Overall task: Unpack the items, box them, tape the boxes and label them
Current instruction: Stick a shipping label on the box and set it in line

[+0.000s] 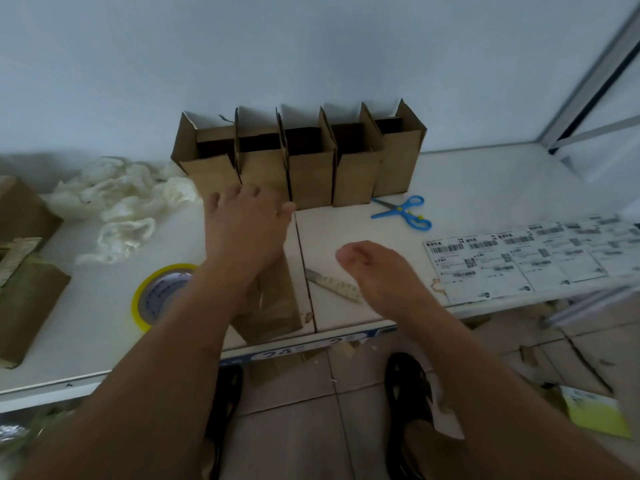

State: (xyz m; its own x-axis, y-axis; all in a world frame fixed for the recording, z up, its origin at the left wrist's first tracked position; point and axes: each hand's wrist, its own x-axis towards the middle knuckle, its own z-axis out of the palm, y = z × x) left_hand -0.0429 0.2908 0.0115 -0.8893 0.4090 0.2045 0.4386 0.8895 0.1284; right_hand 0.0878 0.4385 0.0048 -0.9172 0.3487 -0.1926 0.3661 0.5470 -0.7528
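Several open cardboard boxes (311, 168) stand in a row against the back wall, flaps up. My left hand (246, 226) hovers in front of them with fingers spread, holding nothing. Under my left forearm lies a closed brown box (277, 306) near the table's front edge. My right hand (374, 271) floats above the table with fingers loosely curled, empty, over a utility knife (329, 282). A roll of clear tape with a yellow core (156, 296) lies left of my left arm. Sheets of shipping labels (519, 258) lie at the right.
Blue scissors (405, 213) lie right of the boxes. Crumpled white wrapping (117, 206) is piled at the back left. Brown boxes (24, 296) sit at the far left. A metal shelf frame (595, 77) rises at the right. The white table (485, 188) ends close to me.
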